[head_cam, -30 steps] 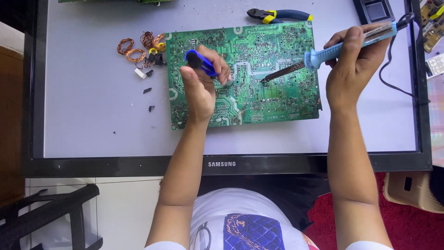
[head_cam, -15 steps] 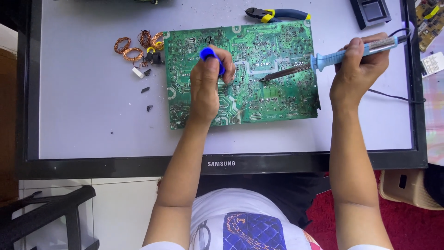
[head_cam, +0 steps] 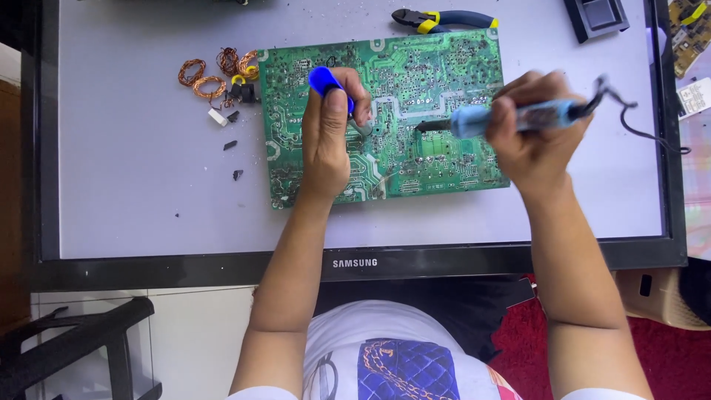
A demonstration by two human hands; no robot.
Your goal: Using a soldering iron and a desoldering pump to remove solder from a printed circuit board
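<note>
Now the left hand (head_cam: 328,132) grips a blue tool (head_cam: 326,80), the right hand (head_cam: 535,130) a soldering iron (head_cam: 474,120), over the circuit board (head_cam: 437,67).

- The right hand (head_cam: 537,141) now sits lower and further left, closer to the left hand than a second ago.
- The soldering iron (head_cam: 511,118) lies nearly level now, no longer slanting up to the right, and its tip is deeper over the middle of the green circuit board (head_cam: 429,81).
- The left hand (head_cam: 329,137) has slid up the board; its blue-handled tool (head_cam: 326,78) now points toward the top edge.
</note>
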